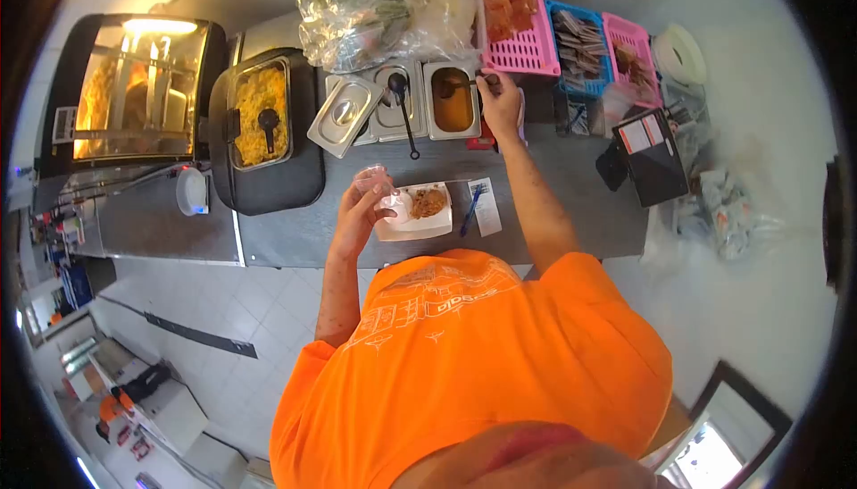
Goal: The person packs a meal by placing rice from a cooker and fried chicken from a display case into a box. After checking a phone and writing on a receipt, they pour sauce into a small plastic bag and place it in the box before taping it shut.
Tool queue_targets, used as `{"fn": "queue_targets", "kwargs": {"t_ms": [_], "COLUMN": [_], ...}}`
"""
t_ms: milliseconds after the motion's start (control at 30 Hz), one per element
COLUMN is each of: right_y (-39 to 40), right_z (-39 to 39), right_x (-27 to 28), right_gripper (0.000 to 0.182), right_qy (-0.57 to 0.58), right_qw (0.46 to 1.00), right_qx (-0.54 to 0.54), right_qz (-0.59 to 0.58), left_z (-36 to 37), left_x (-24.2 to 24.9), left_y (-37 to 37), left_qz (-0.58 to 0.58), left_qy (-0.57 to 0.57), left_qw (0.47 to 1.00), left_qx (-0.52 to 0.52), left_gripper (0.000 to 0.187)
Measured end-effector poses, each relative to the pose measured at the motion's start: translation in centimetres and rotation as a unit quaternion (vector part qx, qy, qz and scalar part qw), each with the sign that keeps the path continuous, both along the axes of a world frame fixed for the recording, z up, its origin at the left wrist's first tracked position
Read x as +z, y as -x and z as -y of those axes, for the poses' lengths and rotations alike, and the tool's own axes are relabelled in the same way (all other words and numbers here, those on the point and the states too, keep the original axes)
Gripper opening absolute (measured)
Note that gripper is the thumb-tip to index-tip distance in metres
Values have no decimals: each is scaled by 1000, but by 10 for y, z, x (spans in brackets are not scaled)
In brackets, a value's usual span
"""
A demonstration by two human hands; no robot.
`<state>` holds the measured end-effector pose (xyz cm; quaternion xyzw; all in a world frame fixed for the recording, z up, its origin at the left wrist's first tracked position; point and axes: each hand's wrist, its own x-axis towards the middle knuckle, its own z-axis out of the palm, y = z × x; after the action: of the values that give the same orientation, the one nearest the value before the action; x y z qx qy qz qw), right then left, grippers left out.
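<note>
My left hand (pixel 357 214) is closed around a small clear plastic cup (pixel 370 176), held over the left end of a white food tray (pixel 413 233). In the tray lie a brown portion of food (pixel 428 204) and something white (pixel 396 208), partly behind my fingers. My right hand (pixel 503 107) grips the dark handle of a ladle (pixel 453 87), whose bowl is in or just above a steel pan of brown sauce (pixel 453 114). Beside it stands a second steel pan with a black ladle (pixel 402 100) across it. A steel lid (pixel 344 116) rests tilted to the left.
Left of the pans are a cooker of yellow food (pixel 261 100) and a lit display warmer (pixel 138 87). Bagged greens (pixel 357 16) and a pink basket (pixel 527 47) line the back. A pen (pixel 470 210) lies on a paper slip (pixel 487 212). A black device (pixel 650 158) stands right.
</note>
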<state>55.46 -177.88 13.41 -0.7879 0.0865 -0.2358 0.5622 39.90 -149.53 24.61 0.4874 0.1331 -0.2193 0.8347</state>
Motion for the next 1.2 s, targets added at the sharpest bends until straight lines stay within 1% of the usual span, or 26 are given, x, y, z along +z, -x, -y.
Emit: {"fn": "queue_targets", "kwargs": {"t_ms": [33,67,100,167,200,233,300,333,400,433,500,533,567,600,633,667,700,733,767,800,867,900,1067,1133,1200], "right_y": [-8,-11,-13,-10,-8,-3,6,10,16,19,26,25,26,26,26,26,27,27,27,26,28,27,24,22,22], "right_z": [3,2,2,0,3,4,7,9,13,15,18,21,23,24,28,35,40,43,44,44,43,42,42,45,49], "right_x": [-14,-14,-14,-10,1,11,25,22,14,11,-2,-18,-21,-22,-23,-25,-32,-39,-40,-40,-40,-38,-30,-28,-28], "right_gripper": [18,20,20,21,20,20,15,15,15,15,17,18,18,18,18,23,23,22,22,22,23,23,23,23,23], "right_qy": [-44,20,19,20,82,80,96,95,42,42,-38,-104,-105,-162,-216,-213,-213,-272,-330,-330,-338,-337,-402,-401,-401], "right_qw": [998,998,998,989,981,981,965,965,959,960,965,967,966,972,970,970,970,956,938,938,933,933,905,904,904], "right_qx": [39,57,64,138,169,172,246,245,277,276,239,218,218,150,82,69,70,35,0,1,-46,-43,-98,-108,-118], "right_qz": [-15,-13,-14,-40,-46,-50,10,6,-32,-35,-100,-83,-85,-81,-77,-97,-97,-102,-107,-107,-116,-115,-103,-98,-96], "left_z": [3,6,8,13,16,18,23,26,31,34,43,44,44,43,42,42,41,41,41,41,42,43,38,38,39], "left_x": [0,-1,0,4,4,2,-3,-7,-9,-8,6,3,-2,-8,-13,-20,-26,-32,-35,-38,-39,-38,-51,-52,-47], "left_y": [-3,-7,-12,-22,-26,-29,-37,-41,-52,-57,-68,-72,-78,-86,-91,-96,-100,-106,-111,-116,-123,-128,-146,-146,-144], "left_qz": [-5,-2,3,9,17,13,23,20,32,30,15,12,45,80,80,102,123,124,119,112,100,88,113,113,103], "left_qy": [0,-16,-33,-53,-70,-71,-106,-107,-121,-121,-142,-143,-167,-191,-192,-185,-177,-176,-190,-204,-221,-239,-260,-257,-253], "left_qw": [1000,1000,999,999,997,997,994,994,991,991,988,988,982,973,973,972,970,970,966,960,955,948,946,948,953], "left_qx": [8,10,10,8,-1,2,-21,-22,-52,-54,-59,-60,-81,-102,-101,-107,-112,-111,-132,-153,-171,-189,-156,-147,-129], "left_gripper": [41,41,41,41,40,40,40,40,40,40,40,40,39,39,39,40,41,41,41,42,42,42,40,40,34]}}
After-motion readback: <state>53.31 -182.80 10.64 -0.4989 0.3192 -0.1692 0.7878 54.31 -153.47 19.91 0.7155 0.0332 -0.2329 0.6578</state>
